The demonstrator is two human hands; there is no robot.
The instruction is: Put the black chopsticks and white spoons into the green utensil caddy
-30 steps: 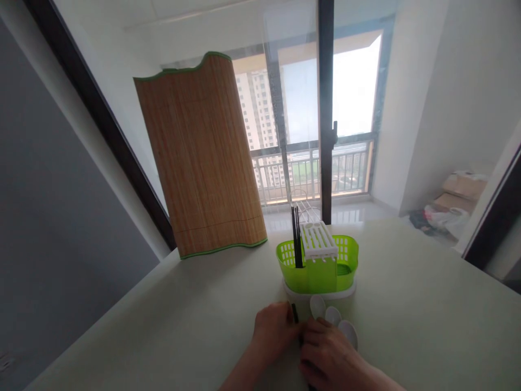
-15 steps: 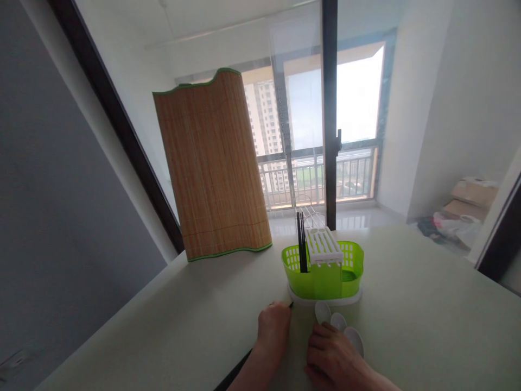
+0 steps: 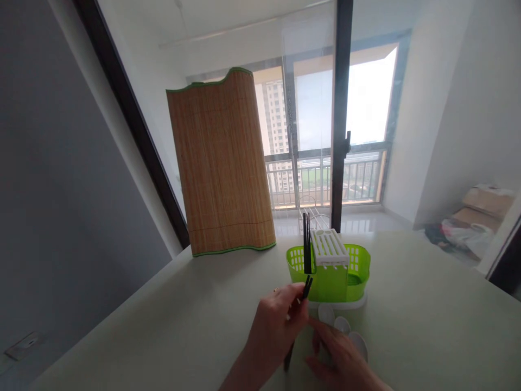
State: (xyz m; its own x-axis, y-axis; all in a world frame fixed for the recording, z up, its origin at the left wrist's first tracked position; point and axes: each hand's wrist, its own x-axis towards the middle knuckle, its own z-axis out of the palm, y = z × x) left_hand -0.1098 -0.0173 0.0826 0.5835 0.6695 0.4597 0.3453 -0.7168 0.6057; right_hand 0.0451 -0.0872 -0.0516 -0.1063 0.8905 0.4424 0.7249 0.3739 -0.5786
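Head view: left hand (image 3: 273,326) raised off the pale table (image 3: 427,315), fingers closed around a pair of black chopsticks (image 3: 299,309), gripping them near the upper end; tips poke out above the fingers toward the green holder, lower ends hang down past the palm next to the wrist. Chopsticks tilted, tips up and right, just in front of the green cutlery holder (image 3: 329,279), not touching it as far as can be seen. Right hand (image 3: 340,358) low beside the left, fingers loosely spread, index finger reaching up toward the left hand and the chopsticks; cannot tell if it touches them, holds nothing visible. White spoons (image 3: 344,331) lie on the table between the right hand and the holder's white base tray, partly hidden by the right hand, exact count unclear. Holder has a white slotted insert (image 3: 329,247) in the middle; more black chopsticks (image 3: 306,244) stand upright in its left compartment. Bamboo mat (image 3: 222,174) with green edging stands curved on the table's far left, well apart from the hands. Behind: sliding glass door with dark frame (image 3: 340,119), balcony railing, tower blocks outside. Boxes and bags (image 3: 472,217) on the floor at far right.
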